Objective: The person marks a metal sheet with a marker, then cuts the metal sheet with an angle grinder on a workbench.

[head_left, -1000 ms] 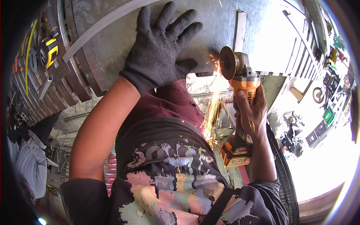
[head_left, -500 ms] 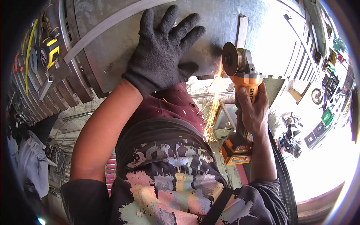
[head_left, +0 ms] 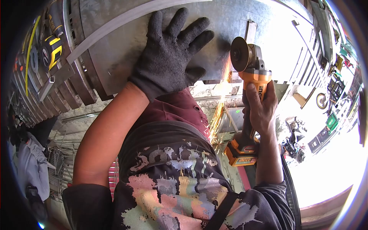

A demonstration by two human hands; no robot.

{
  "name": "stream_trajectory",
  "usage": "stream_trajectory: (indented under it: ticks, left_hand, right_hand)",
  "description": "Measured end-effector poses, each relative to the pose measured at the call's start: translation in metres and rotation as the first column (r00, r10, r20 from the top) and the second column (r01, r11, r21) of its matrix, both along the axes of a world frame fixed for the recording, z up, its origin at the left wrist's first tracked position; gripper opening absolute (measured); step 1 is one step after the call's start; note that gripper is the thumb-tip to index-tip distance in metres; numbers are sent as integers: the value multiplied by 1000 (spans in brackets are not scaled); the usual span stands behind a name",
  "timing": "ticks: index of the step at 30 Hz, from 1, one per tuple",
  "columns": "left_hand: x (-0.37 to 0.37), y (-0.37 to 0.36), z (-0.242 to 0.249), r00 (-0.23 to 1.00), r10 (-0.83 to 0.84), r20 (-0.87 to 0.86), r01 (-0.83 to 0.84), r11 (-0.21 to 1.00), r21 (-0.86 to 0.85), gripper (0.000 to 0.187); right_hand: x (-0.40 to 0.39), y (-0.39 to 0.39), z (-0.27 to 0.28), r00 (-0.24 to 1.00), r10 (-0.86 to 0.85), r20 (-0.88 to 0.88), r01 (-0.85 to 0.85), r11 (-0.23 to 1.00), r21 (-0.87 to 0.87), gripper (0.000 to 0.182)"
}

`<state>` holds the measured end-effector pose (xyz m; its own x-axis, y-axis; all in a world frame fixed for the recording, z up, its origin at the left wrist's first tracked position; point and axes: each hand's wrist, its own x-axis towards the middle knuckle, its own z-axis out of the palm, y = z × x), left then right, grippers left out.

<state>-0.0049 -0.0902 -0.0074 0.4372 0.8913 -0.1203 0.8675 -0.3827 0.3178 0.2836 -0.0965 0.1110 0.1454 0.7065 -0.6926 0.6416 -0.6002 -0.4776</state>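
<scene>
My left hand [head_left: 168,53], in a dark work glove, lies with fingers spread on a grey metal sheet [head_left: 115,57]. Bare fingers of my right hand [head_left: 260,105] wrap around the body of an orange and black cordless angle grinder [head_left: 257,76]. Its cutting disc [head_left: 240,54] meets the sheet near the edge closest to me. Orange sparks [head_left: 218,115] stream down from that contact toward my body. The battery end of the grinder hangs by my right forearm. The exact contact point is partly hidden by the disc.
A long flat metal strip [head_left: 111,28] crosses the sheet. Left of it, on the slatted metal bench [head_left: 78,92], are a yellow and black tape measure [head_left: 51,51] and a metal square [head_left: 57,78]. A short metal bar [head_left: 250,32] lies beyond the grinder. Grey cloth [head_left: 32,165] hangs at lower left.
My view has shifted slightly. The grinder and my right hand sit a little farther right in it, with sparks still flying. My left hand stays spread on the sheet.
</scene>
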Motion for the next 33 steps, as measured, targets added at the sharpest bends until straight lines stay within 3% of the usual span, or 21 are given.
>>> stream_trajectory:
  ticks: [4, 7, 10, 16, 25, 33]
  left_hand:
    - [0, 0, -1, 1000, 4, 9, -4, 1000, -1, 89]
    - [2, 5, 9, 999, -11, 52, 17, 993, -116, 90]
    - [1, 4, 5, 997, -7, 82, 16, 994, -111, 91]
    - [1, 3, 4, 995, 13, 102, -3, 995, -96, 91]
    - [2, 7, 14, 999, 6, 40, -3, 997, -82, 94]
    - [5, 6, 13, 1000, 25, -14, -26, 998, -57, 98]
  right_hand:
    - [0, 4, 0, 1000, -26, -12, 25, 999, -45, 51]
    - [2, 3, -8, 995, -21, -92, 26, 999, 45, 53]
    - [-9, 10, 5, 999, -47, 14, 48, 997, -63, 54]
    - [3, -2, -2, 1000, -17, 4, 17, 1000, -18, 55]
    - [7, -17, 4, 997, 67, 38, -67, 998, 7, 51]
    - [5, -27, 14, 999, -12, 33, 15, 994, -106, 47]
